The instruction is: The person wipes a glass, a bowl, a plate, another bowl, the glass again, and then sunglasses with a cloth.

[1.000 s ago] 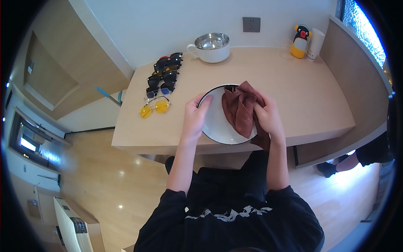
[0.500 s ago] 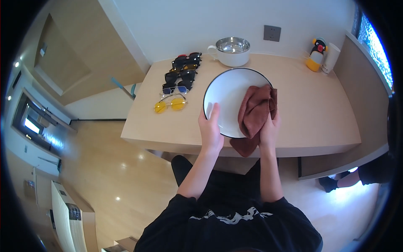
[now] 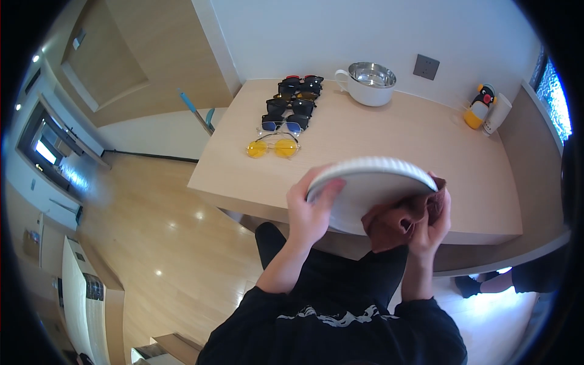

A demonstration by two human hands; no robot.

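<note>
A white plate (image 3: 347,204) with a ridged outer rim is held up over the desk's front edge, tilted so that its far rim stands high. My left hand (image 3: 309,210) grips its left side, the thumb on the inner face and the fingers behind. At the plate's right side my right hand (image 3: 433,228) is closed on a brown cloth (image 3: 395,222), which is bunched against the inner face and over the rim. Part of the right hand's fingers is hidden by the cloth and the plate.
On the wooden desk (image 3: 383,134), several sunglasses (image 3: 291,107) form a column, with yellow-lensed glasses (image 3: 272,148) nearest. Behind stand a white cup with a steel inside (image 3: 369,91), a penguin figure (image 3: 479,108) and a white cylinder (image 3: 497,115). Another person's leg (image 3: 496,283) shows at right.
Both hands have brought the plate nearer and to the right, tipping it so its ridged rim shows. The cloth has moved with it toward the right edge. My view has shifted slightly.
</note>
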